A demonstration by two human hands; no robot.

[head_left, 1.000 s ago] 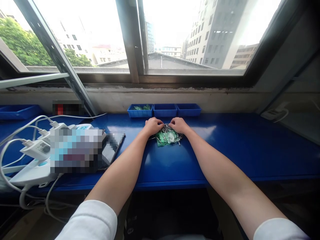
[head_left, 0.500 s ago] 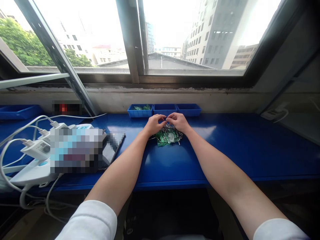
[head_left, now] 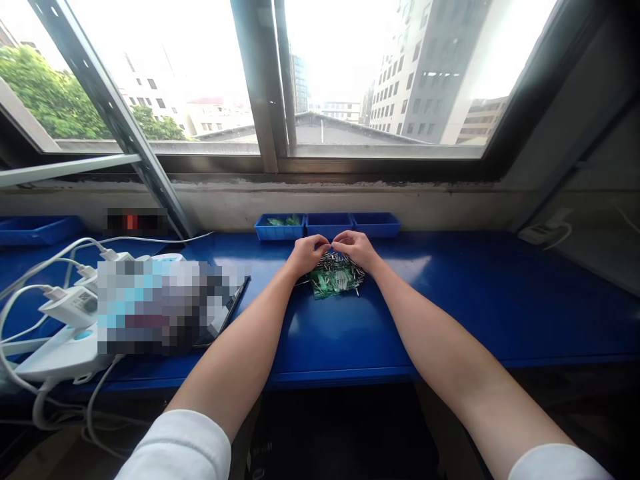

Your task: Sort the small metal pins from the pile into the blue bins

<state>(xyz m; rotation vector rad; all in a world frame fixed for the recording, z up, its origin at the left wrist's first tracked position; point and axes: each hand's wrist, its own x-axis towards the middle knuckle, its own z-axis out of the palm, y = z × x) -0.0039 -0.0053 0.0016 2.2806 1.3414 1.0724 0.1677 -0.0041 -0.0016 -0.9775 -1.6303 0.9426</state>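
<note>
A pile of small green circuit boards and thin metal pins (head_left: 334, 275) lies on the blue worktop (head_left: 450, 293) in front of me. My left hand (head_left: 306, 254) and my right hand (head_left: 356, 248) hover just above the pile's far edge. Their fingertips meet in a pinch over the pins. Whatever they pinch is too small to make out. Behind the hands stand three blue trays in a row; the left tray (head_left: 278, 227) holds a few green pieces, while the middle tray (head_left: 326, 223) and the right tray (head_left: 377, 223) look bare.
At the left sit white chargers and cables (head_left: 60, 307), a blurred object and a dark tablet-like device (head_left: 225, 313). Another blue tray (head_left: 35, 228) stands at the far left. A window sill and wall close off the back.
Both hands have lifted off the pile and brought their fingertips together above it. The view has tilted slightly downward.
</note>
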